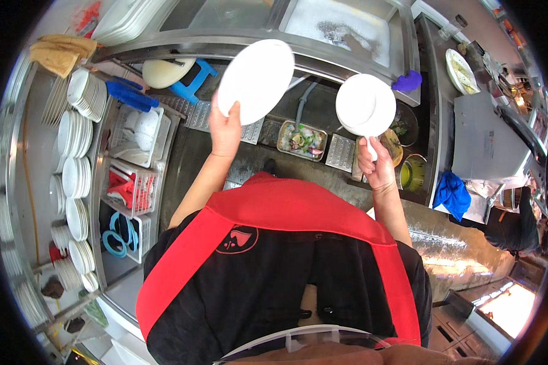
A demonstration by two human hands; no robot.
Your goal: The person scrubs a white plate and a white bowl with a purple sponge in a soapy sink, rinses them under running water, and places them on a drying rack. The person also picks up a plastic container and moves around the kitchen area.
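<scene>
My left hand (225,129) is closed on the rim of a white oval plate (257,82), thumb on its face, held up and tilted in front of the sink edge. To the right, my right hand (379,165) is wrapped round the short handle of a round white handled dish (365,104). The dish is raised with a paler inner circle showing. Plate and dish are apart from each other. A sink (338,30) with foamy water lies just beyond them.
Stacks of white plates (77,176) fill shelves at left, beside white baskets (145,137). Blue gloves (131,96) hang there. Below the sink sits a tray of food scraps (301,140). At right, a counter holds a used oval plate (461,71) and a grey box (490,137).
</scene>
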